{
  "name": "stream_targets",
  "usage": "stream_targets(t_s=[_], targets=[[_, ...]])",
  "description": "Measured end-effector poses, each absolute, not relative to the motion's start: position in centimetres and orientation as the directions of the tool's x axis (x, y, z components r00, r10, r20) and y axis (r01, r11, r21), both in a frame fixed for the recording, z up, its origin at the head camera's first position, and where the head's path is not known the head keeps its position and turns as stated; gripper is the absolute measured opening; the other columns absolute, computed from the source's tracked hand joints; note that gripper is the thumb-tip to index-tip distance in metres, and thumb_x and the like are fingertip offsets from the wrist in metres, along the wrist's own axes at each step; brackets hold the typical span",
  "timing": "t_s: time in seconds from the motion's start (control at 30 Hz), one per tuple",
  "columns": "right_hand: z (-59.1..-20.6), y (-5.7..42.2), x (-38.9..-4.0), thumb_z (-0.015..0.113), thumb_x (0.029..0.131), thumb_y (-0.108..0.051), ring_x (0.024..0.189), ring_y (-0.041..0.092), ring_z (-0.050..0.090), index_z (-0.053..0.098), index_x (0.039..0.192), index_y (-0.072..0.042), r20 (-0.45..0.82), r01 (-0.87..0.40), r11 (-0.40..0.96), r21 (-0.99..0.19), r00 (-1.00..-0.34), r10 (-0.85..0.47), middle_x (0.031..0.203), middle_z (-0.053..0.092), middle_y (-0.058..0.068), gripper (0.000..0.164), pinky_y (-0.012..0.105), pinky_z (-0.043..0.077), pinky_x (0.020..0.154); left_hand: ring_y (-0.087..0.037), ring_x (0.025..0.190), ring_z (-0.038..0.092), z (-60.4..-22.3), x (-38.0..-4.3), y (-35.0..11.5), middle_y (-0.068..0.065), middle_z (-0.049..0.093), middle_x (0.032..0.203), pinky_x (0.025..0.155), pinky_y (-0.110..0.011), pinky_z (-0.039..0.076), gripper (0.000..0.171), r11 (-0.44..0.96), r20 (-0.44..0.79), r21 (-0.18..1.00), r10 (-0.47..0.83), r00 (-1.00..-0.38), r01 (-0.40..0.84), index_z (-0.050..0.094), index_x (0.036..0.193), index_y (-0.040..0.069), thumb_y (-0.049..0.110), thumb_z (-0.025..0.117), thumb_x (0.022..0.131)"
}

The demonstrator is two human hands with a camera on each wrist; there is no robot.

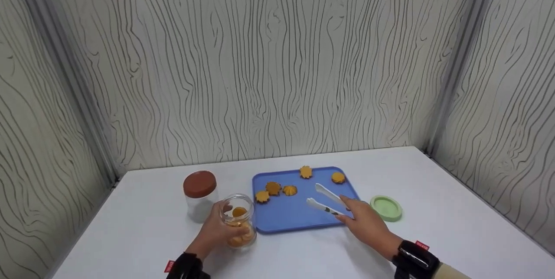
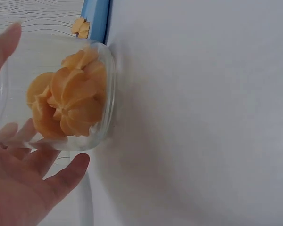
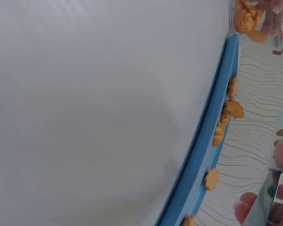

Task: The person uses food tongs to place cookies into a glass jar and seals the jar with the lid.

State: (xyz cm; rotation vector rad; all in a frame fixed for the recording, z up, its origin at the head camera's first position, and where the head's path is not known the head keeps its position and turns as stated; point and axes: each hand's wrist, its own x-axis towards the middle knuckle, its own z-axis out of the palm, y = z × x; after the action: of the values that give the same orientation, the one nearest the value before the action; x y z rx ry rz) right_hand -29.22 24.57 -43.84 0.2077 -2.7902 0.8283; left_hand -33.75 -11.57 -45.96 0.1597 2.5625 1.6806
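Head view: at a white desk [image 1: 451, 205], a person's left hand [image 1: 218, 228] grips an open jar [image 1: 237, 219] just beside the near left corner of a blue tray [image 1: 297, 215]. The right hand [image 1: 367, 223] grasps white tongs [image 1: 321, 206], their tips spread over the tray. Five biscuits [image 1: 273, 188] lie there, one by the far edge, one near the far right corner, three toward the left edge. This view alone shows the whole tray and, off its right edge, a round pale green dish [image 1: 386, 208]; a jar with a red-brown lid [image 1: 200, 184] stands on the desk's left side.

Left wrist view: through the open jar's clear, smooth wall, ridged, swirled golden biscuits show heaped at the base, detail lost from above; thumb and fingers curve about its sides.

Right wrist view: the tray's raised rim appears side-on, scalloped biscuits poking above it; green and brown marks show on the tongs.
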Motion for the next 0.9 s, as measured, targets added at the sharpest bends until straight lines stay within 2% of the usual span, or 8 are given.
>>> stream_targets(t_s=[0.33,0.5,0.7,0.9], targets=[[-45.0,26.9,-29.2,0.069,0.089,-0.017,0.108,0.036,0.058,0.05,0.133,0.011,0.22,-0.137,0.845,-0.516,-0.975,-0.024,0.116,0.061,0.022,0.055,0.052,0.046,0.092,-0.039,0.121,0.047,-46.0,-34.0,-11.7,-0.026,0.043,0.137,0.101,-0.055,0.041,0.099,0.386,-0.039,0.922,0.131,-0.991,0.014,0.028,0.143,0.0,0.027,0.089,0.069],[-45.6,27.9,-29.1,0.069,0.089,-0.015,0.106,0.037,0.059,0.052,0.131,0.012,0.236,-0.149,0.857,-0.494,-0.971,-0.033,0.113,0.062,0.022,0.053,0.052,0.047,0.091,-0.039,0.121,0.047,-46.0,-34.0,-11.7,-0.026,0.043,0.137,0.102,-0.055,0.041,0.099,0.4,-0.038,0.916,0.124,-0.991,0.015,0.029,0.143,-0.001,0.025,0.089,0.069],[-46.0,28.8,-28.9,0.067,0.09,-0.013,0.116,0.044,0.053,0.05,0.131,0.014,0.218,-0.14,0.851,-0.507,-0.976,-0.031,0.123,0.057,0.03,0.052,0.057,0.041,0.098,-0.039,0.122,0.046,-46.1,-33.9,-11.7,-0.026,0.044,0.137,0.103,-0.056,0.039,0.1,0.413,-0.024,0.91,0.121,-0.992,0.028,0.03,0.142,-0.003,0.028,0.09,0.068],[-46.4,29.7,-29.1,0.067,0.09,-0.014,0.121,0.047,0.048,0.05,0.131,0.013,0.187,-0.112,0.868,-0.485,-0.982,-0.022,0.127,0.053,0.032,0.052,0.059,0.038,0.1,-0.039,0.122,0.046,-46.0,-33.8,-11.7,-0.026,0.045,0.136,0.103,-0.056,0.038,0.1,0.412,-0.017,0.91,0.125,-0.992,0.036,0.031,0.142,-0.003,0.028,0.09,0.068]])
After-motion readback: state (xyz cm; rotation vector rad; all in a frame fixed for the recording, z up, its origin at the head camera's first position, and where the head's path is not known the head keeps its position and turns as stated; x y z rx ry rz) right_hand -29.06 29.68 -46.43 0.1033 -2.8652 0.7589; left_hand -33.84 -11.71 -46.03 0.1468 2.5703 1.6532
